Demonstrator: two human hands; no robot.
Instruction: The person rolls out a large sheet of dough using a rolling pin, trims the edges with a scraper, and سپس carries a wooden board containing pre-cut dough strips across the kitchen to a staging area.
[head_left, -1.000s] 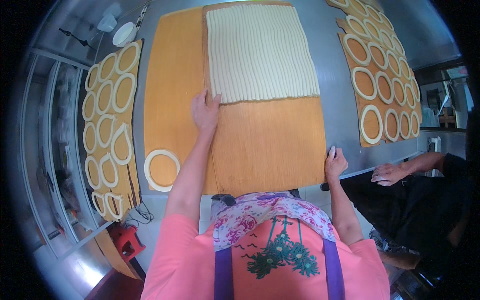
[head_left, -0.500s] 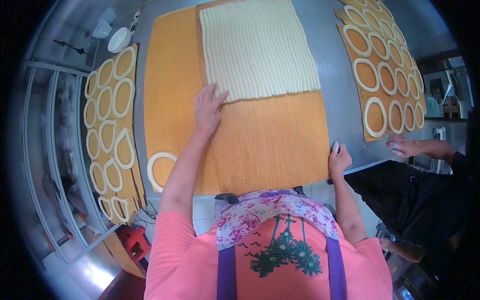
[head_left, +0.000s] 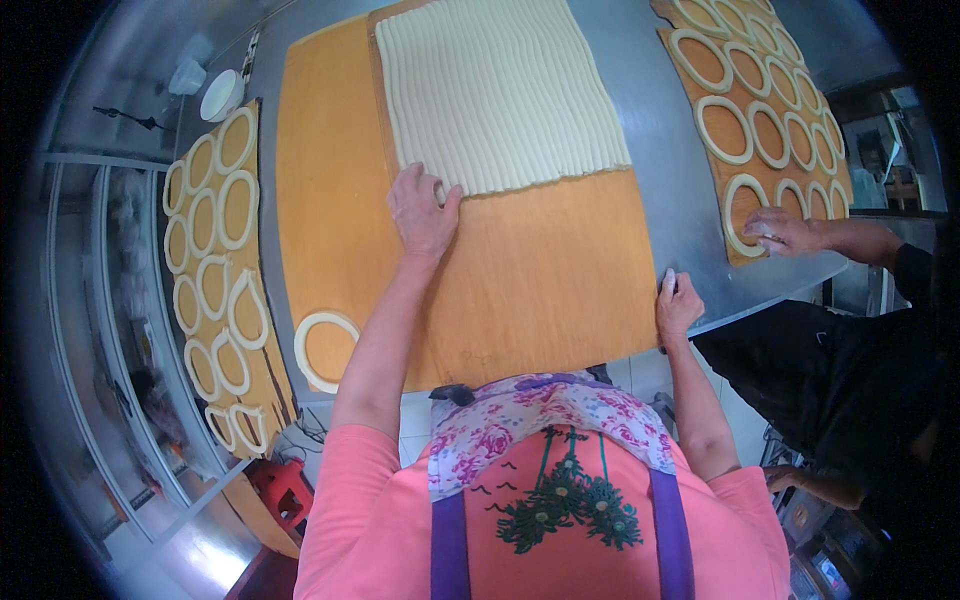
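A sheet of pale dough cut into long, narrow strips [head_left: 505, 95] lies across the far part of a large wooden board [head_left: 540, 270]. At its near left corner my left hand [head_left: 424, 212] has its fingers curled around the end of the outermost dough strip. Beside the board's right edge, my right hand [head_left: 679, 306] is closed with the thumb up; what it holds, if anything, is hidden. One dough ring [head_left: 303, 352] rests on the board's near left corner, left of my left forearm.
Boards carrying several dough rings stand at the left [head_left: 239, 210] and right [head_left: 719, 130]. A co-worker's hand [head_left: 785, 232] is over the right board's near edge. A white bowl [head_left: 222, 96] sits at the far left; a red stool [head_left: 283, 492] stands below.
My left hand's fingers have curled in closer at the strip's end. The co-worker's hand has moved up over a ring on the right board. The view has shifted slightly.
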